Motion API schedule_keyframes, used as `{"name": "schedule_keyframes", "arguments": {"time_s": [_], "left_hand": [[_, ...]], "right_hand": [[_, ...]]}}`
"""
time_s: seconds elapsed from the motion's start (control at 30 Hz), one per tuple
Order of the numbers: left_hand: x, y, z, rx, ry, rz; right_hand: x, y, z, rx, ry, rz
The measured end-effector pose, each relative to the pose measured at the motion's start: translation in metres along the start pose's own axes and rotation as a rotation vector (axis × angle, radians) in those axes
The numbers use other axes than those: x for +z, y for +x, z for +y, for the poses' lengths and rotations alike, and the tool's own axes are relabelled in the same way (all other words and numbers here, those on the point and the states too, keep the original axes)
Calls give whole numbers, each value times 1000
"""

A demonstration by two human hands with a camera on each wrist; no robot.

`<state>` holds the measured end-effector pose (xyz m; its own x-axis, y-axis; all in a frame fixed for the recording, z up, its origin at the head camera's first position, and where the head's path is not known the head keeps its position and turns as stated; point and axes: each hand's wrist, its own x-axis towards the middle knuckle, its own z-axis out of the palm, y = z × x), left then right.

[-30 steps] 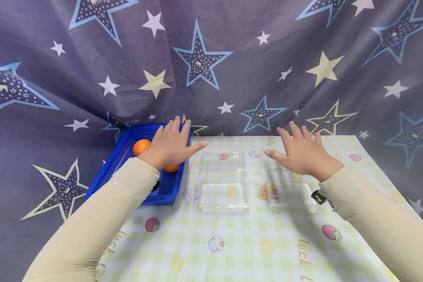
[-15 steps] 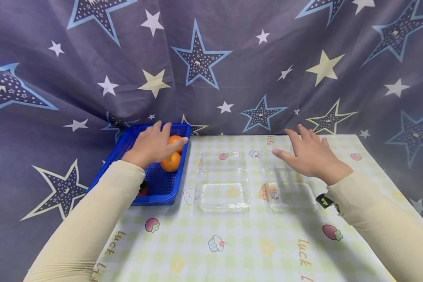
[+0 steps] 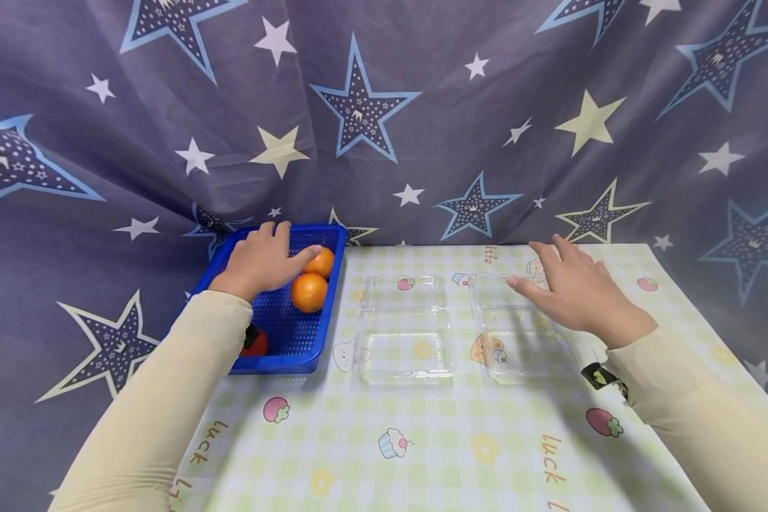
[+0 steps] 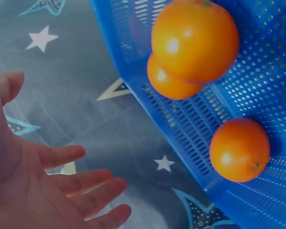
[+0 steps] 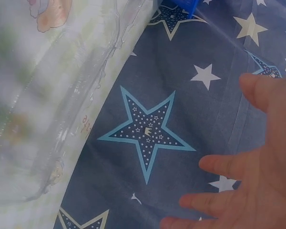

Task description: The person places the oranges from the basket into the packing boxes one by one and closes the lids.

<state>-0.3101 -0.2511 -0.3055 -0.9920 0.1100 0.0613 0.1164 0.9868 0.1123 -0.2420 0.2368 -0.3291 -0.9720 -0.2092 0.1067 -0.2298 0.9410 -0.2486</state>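
- Oranges (image 3: 309, 293): two in plain sight in the head view, lying by the right edge of the blue basket (image 3: 325, 341), toward its far right corner; three in the left wrist view, two overlapping, one apart from the pair; no sure count of the whole load.
- Red round thing (image 3: 256, 345): rests by the basket's near edge, partly hidden; kind unclear.
- Probably gathered in the basket for its raised walls, a sensible check on rolling.
- Left hand (image 3: 259, 262): hovers over the basket's far left part; fingers spread and gently bent, thumb well out; grips nothing; perhaps held high to clear rim and fruit.
- Right hand (image 3: 579, 291): hovers by the far right corner of the right container (image 3: 531, 359); fingers loosely extended, thumb apart; likewise grips nothing.
- Left container (image 3: 404, 374) and its right neighbour: clear, side by side on the table (image 3: 448, 441), right of the basket; likely spaced so for easy reach.
- As for looks: round, glossy, bright highlights on the skin; a green spot on the largest-looking orange, a small dark one on the lone, redder orange.
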Motion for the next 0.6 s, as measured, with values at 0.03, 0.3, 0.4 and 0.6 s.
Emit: {"name": "schedule_keyframes", "arguments": {"time_s": [0.03, 0.3, 0.4, 0.6], "left_hand": [[1, 1, -2, -3, -1, 3], [12, 6, -14, -28, -6, -5], [16, 9, -20, -46, -1, -17], [26, 13, -31, -76, -8, -57]], "right_hand": [[0, -1, 1, -3, 2, 2], [5, -10, 9, -5, 54, 14], [6, -15, 11, -12, 83, 14], [12, -26, 15, 2, 141, -2]]}}
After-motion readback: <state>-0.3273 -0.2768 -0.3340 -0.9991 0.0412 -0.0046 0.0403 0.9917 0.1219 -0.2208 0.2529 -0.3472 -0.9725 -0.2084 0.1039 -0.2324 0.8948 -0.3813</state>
